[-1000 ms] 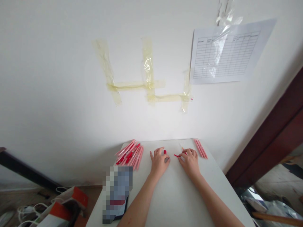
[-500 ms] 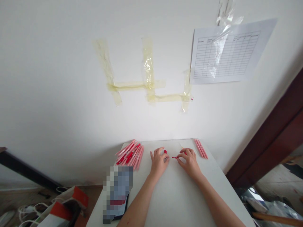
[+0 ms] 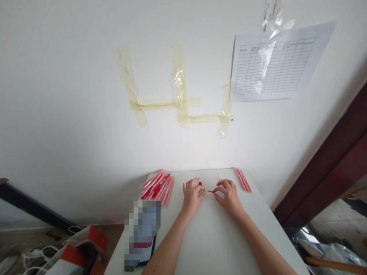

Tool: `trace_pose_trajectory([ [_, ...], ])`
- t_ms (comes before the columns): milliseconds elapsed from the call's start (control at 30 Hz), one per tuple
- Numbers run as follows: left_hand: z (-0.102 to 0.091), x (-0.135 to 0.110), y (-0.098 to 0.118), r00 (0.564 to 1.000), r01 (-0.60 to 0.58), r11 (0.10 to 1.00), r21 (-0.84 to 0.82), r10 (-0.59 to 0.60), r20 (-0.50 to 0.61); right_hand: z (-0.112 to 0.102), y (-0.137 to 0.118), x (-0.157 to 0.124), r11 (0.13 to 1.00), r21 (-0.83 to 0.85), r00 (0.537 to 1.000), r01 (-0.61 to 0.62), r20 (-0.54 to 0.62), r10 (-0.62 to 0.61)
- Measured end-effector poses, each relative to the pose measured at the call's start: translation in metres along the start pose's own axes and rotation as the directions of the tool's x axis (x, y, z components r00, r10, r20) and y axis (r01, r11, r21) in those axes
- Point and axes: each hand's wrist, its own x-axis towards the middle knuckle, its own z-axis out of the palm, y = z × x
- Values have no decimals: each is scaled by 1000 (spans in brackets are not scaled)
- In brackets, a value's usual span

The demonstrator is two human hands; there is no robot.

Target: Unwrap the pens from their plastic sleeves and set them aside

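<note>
My left hand [image 3: 192, 194] is over the table, thumb and forefinger brought together in a pinch. What sits between those fingertips is too small to make out. A small red piece [image 3: 200, 183] shows just beyond its forefinger. My right hand [image 3: 228, 195] pinches a thin red stick [image 3: 210, 191] that points left toward the other hand, with a small gap between them. Behind the right fingers a slim pale tube [image 3: 219, 176] with an orange part sticks out; its lower end is hidden by the hand.
A pile of pink and red pens [image 3: 157, 189] lies at the table's back left. Several pink pens [image 3: 243, 180] lie side by side at the back right. A phone [image 3: 147, 254], partly blurred out, rests at the left edge. The white wall [image 3: 195, 149] borders the table's far side.
Both hands keep nearly the same place and grip. The red stick and the left fingertips have shifted very slightly.
</note>
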Motion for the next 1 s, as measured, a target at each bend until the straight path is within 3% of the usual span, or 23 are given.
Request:
trace_pose_trajectory([
  [1000,-1,0,3,998,-42,995,-88,47,50,3,-3,-1,996,78,997,43,63,-48],
])
